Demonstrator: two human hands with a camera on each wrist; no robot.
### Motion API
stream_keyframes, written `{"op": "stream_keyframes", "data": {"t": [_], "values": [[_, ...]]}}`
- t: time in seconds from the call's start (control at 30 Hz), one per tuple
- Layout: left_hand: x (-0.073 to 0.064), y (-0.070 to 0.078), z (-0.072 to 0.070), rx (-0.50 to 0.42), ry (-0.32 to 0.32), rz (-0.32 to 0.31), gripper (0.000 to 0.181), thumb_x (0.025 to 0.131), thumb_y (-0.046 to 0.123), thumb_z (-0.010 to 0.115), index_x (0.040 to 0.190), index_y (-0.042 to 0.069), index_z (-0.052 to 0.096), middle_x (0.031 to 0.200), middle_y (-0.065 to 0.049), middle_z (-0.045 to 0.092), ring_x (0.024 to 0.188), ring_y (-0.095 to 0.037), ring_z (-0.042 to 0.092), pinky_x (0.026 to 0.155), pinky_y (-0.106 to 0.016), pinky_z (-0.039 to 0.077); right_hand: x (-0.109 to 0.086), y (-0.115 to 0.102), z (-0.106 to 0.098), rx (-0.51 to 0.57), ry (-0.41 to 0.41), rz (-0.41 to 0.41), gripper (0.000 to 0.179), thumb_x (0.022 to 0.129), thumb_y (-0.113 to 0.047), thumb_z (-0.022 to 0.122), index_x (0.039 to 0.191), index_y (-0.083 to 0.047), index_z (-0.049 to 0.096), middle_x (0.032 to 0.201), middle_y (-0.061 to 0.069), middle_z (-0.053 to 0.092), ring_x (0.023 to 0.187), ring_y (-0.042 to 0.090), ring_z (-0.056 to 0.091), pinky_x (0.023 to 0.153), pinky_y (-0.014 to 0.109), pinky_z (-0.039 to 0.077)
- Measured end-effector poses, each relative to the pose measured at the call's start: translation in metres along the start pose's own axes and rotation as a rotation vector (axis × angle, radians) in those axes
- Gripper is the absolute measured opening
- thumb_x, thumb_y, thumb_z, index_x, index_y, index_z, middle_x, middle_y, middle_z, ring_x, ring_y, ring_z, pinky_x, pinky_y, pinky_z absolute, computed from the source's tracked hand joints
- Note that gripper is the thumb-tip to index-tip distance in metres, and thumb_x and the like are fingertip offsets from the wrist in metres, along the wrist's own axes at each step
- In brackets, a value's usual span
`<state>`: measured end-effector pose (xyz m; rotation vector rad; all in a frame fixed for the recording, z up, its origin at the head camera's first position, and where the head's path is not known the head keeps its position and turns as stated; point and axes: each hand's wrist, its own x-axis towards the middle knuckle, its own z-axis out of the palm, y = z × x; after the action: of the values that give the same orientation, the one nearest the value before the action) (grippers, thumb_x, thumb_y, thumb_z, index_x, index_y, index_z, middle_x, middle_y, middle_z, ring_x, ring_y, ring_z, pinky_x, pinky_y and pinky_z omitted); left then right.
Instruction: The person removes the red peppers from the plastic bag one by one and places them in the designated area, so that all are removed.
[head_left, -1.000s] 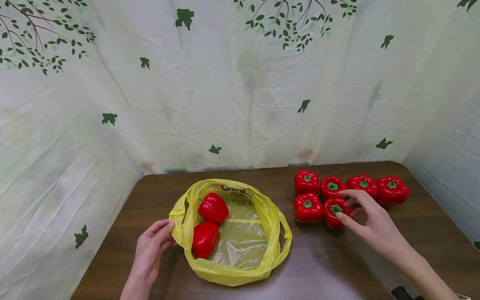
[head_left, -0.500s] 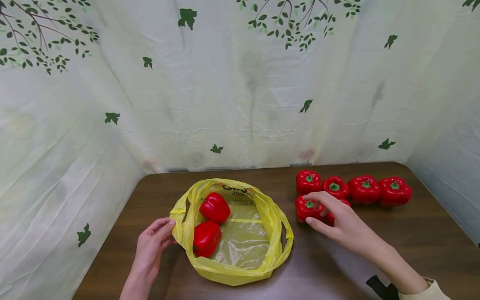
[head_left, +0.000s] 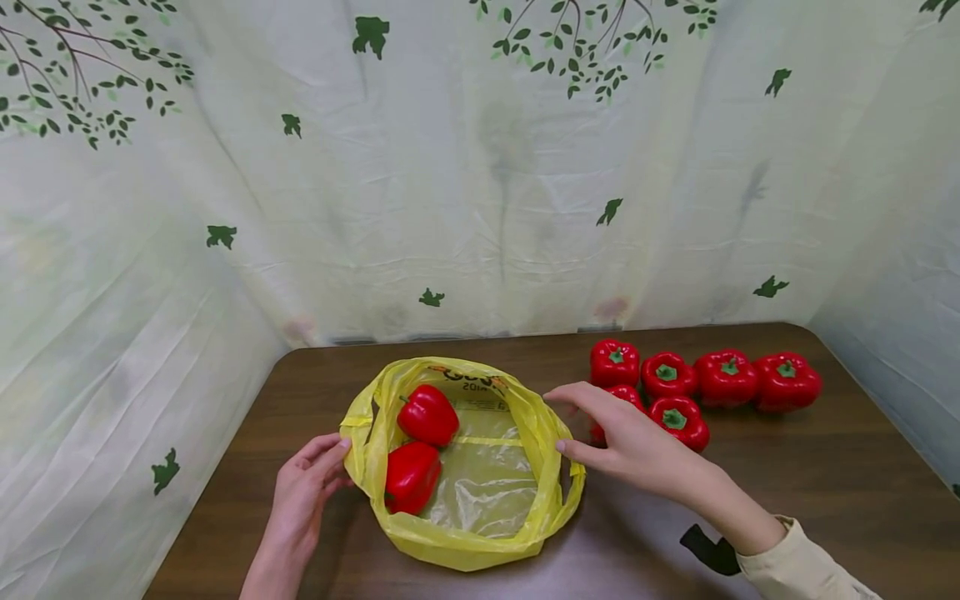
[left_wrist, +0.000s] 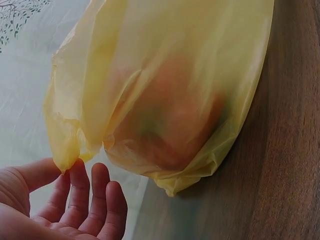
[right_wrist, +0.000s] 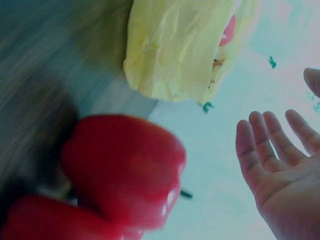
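Note:
A yellow plastic bag (head_left: 465,554) stands with its mouth spread wide. Inside, against its left wall, lie two red bell peppers, one farther back (head_left: 429,415) and one nearer (head_left: 412,478). My left hand (head_left: 302,492) pinches the bag's left edge between thumb and fingertip; the left wrist view shows the other fingers held off the plastic (left_wrist: 75,135). My right hand (head_left: 633,437) is beside the bag's right rim, fingers parted and holding nothing. Whether its fingertips touch the rim cannot be told. It partly hides a bell pepper (head_left: 624,395) behind it.
Several red bell peppers with green stems stand in two rows on the brown wooden table (head_left: 795,475), right of the bag; one (head_left: 678,421) is close to my right forearm. A leaf-patterned cloth (head_left: 480,208) hangs behind the table. A black object (head_left: 708,550) shows by the right sleeve.
My right hand has moved left, from above the front-row bell peppers to the bag's right rim. The left hand keeps its pinch on the bag, and the two peppers inside lie as before.

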<state>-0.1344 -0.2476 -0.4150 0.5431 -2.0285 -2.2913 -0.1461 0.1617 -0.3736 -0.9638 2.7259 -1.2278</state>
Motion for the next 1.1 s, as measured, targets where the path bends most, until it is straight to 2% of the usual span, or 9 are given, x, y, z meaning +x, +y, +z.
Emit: {"op": "stream_keyframes", "data": {"t": [0.1, 0.2, 0.4, 0.63, 0.87, 1.1], "values": [[0.000, 0.000, 0.000, 0.002, -0.001, -0.005, 0.004, 0.093, 0.020, 0.071, 0.090, 0.018, 0.070, 0.084, 0.004, 0.068, 0.071, -0.012, 0.064, 0.066, -0.029, 0.055, 0.008, 0.000, 0.008, 0.015, -0.016, -0.020, 0.052, 0.090, -0.031, 0.073, 0.136, -0.029, 0.049, 0.126, -0.018, 0.053, 0.109, 0.012, 0.056, 0.088, 0.033, 0.052], [0.000, 0.000, 0.000, 0.004, 0.004, -0.011, 0.004, 0.093, 0.020, 0.071, 0.089, 0.018, 0.070, 0.084, 0.003, 0.068, 0.071, -0.012, 0.064, 0.067, -0.029, 0.055, 0.017, -0.001, 0.016, 0.037, -0.032, -0.033, 0.051, 0.091, -0.034, 0.072, 0.136, -0.028, 0.049, 0.127, -0.015, 0.053, 0.109, 0.017, 0.057, 0.085, 0.036, 0.054], [0.001, -0.001, 0.000, 0.008, 0.001, -0.013, 0.005, 0.093, 0.021, 0.071, 0.091, 0.017, 0.069, 0.084, 0.003, 0.068, 0.072, -0.012, 0.064, 0.068, -0.030, 0.054, 0.039, -0.009, 0.026, 0.058, -0.073, -0.010, 0.051, 0.091, -0.037, 0.071, 0.137, -0.029, 0.049, 0.129, -0.016, 0.052, 0.110, 0.012, 0.055, 0.083, 0.038, 0.054], [0.002, 0.001, 0.001, 0.014, 0.004, -0.024, 0.009, 0.092, 0.023, 0.073, 0.094, 0.016, 0.068, 0.086, 0.003, 0.068, 0.073, -0.013, 0.064, 0.069, -0.030, 0.055, 0.069, -0.018, 0.033, 0.025, -0.113, -0.025, 0.051, 0.092, -0.029, 0.071, 0.138, -0.021, 0.051, 0.128, -0.011, 0.055, 0.107, 0.009, 0.054, 0.081, 0.031, 0.052], [0.002, 0.002, 0.002, 0.017, 0.010, -0.031, 0.009, 0.091, 0.024, 0.073, 0.092, 0.016, 0.068, 0.085, 0.003, 0.069, 0.074, -0.013, 0.064, 0.069, -0.030, 0.055, 0.096, -0.019, 0.044, 0.023, -0.168, 0.002, 0.051, 0.093, -0.029, 0.070, 0.138, -0.017, 0.051, 0.133, -0.006, 0.055, 0.110, 0.012, 0.056, 0.088, 0.032, 0.052], [0.001, 0.002, 0.003, 0.018, 0.002, -0.022, 0.007, 0.092, 0.022, 0.072, 0.093, 0.016, 0.069, 0.086, 0.003, 0.069, 0.074, -0.013, 0.064, 0.069, -0.029, 0.055, 0.118, -0.029, 0.052, -0.034, -0.288, 0.049, 0.052, 0.092, -0.031, 0.069, 0.138, -0.013, 0.051, 0.135, -0.002, 0.055, 0.118, 0.014, 0.053, 0.100, 0.032, 0.044]]}}
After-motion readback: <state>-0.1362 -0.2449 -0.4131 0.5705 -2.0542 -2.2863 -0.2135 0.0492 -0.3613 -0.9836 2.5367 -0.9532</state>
